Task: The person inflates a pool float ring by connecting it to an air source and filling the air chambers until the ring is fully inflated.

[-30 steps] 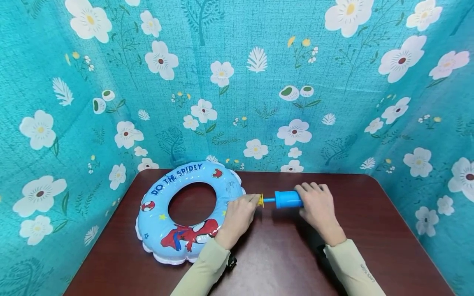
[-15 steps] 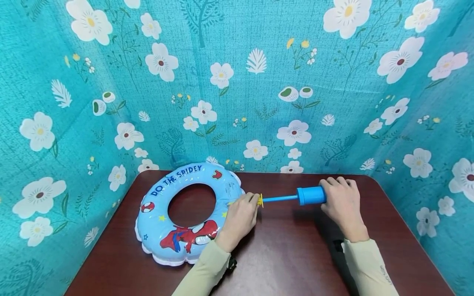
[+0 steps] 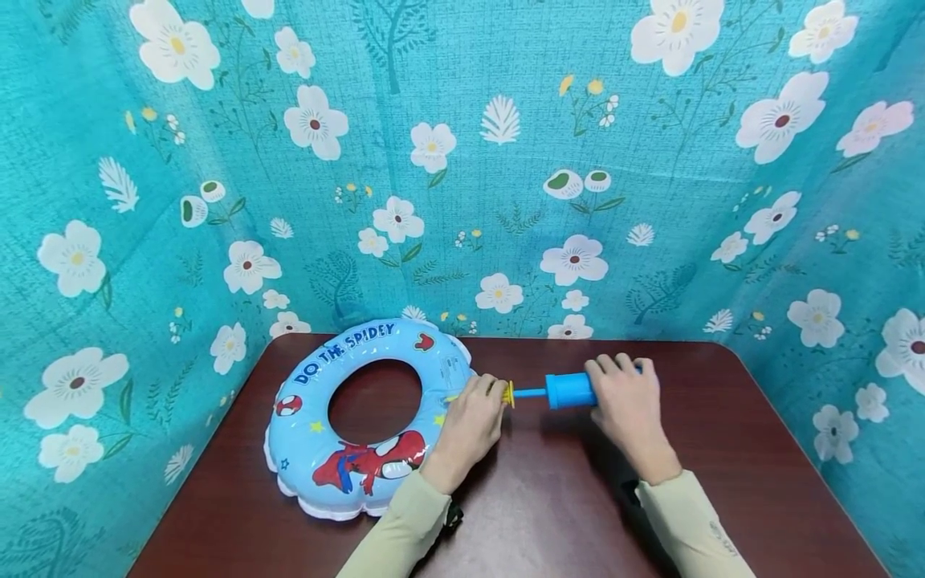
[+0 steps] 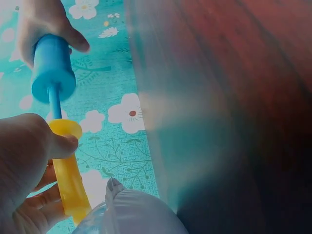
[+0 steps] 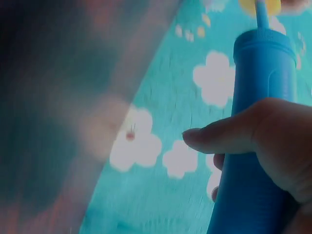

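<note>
A blue hand pump (image 3: pixel 571 390) lies roughly level over the table, its thin blue rod running left into a yellow end piece (image 4: pixel 70 180). My left hand (image 3: pixel 471 421) grips that yellow piece, thumb just behind its round flange. The tip of the yellow piece meets the right side of a light blue swim ring (image 3: pixel 307 445) printed with a red cartoon figure and "DO THE SPIDEY". My right hand (image 3: pixel 627 409) wraps round the blue barrel (image 5: pixel 263 73), its thumb along the near side in the right wrist view. A short stretch of rod shows between barrel and flange.
The dark reddish-brown table (image 3: pixel 549 514) has rounded far corners. A turquoise curtain (image 3: pixel 462 201) with white flowers hangs right behind its back edge and along both sides. The ring takes up the table's left part.
My right hand drew the barrel to the right, baring a long rod, then pushed it back left so less rod shows. My left hand and the swim ring stayed nearly still.
</note>
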Motion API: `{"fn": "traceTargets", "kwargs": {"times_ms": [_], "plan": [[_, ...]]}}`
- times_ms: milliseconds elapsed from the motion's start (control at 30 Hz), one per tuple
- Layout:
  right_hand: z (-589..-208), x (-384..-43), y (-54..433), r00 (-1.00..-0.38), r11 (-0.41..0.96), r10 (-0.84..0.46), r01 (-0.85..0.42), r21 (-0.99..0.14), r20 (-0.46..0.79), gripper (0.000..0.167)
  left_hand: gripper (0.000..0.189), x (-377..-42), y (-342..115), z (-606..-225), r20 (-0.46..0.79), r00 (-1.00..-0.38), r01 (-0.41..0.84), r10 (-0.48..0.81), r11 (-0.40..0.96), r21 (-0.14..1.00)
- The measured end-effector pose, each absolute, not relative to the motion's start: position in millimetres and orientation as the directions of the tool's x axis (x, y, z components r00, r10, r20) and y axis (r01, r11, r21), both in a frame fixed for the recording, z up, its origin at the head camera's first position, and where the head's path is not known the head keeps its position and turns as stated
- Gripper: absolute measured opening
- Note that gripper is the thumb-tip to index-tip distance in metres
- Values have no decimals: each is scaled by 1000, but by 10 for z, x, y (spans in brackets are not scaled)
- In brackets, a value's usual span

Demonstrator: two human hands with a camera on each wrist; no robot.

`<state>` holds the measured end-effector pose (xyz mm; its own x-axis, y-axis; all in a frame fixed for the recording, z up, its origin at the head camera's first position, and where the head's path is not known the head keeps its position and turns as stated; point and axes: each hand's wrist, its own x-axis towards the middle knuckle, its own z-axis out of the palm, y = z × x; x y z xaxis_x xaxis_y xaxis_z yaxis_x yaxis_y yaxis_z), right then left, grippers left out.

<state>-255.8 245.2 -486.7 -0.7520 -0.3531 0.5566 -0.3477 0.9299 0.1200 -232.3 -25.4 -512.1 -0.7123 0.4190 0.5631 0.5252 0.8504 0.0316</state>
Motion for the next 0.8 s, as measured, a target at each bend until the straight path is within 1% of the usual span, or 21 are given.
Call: {"fn": "traceTargets", "kwargs": {"times_ms": [100,200,333,433,567,667,800], "plan": [[-4932,-2510,2266,-730,917,-385,-369,149,565,44,18,-2321,-249,-5125,577,-699,537,423,843,33],[-4977,-2474,2144,-707,902,-421,-395,177,568,38,18,-2323,-249,-5130,577,-702,541,419,839,49],[-4970,-2485,2161,-712,893,-438,-416,172,549,41,20,-2324,-256,-5126,564,-717,529,409,846,60],[-4895,-2524,2318,-741,901,-415,-413,129,528,47,19,-2317,-259,-5105,559,-729,511,395,857,61],[-4743,-2532,2621,-802,923,-363,-379,65,474,51,16,-2308,-251,-5083,545,-745,494,385,867,63],[-4635,-2500,2818,-847,939,-323,-343,30,423,58,14,-2310,-232,-5087,533,-754,486,384,872,58],[-4571,-2477,2907,-873,945,-305,-327,8,381,64,17,-2312,-210,-5105,557,-740,458,376,889,8]]}}
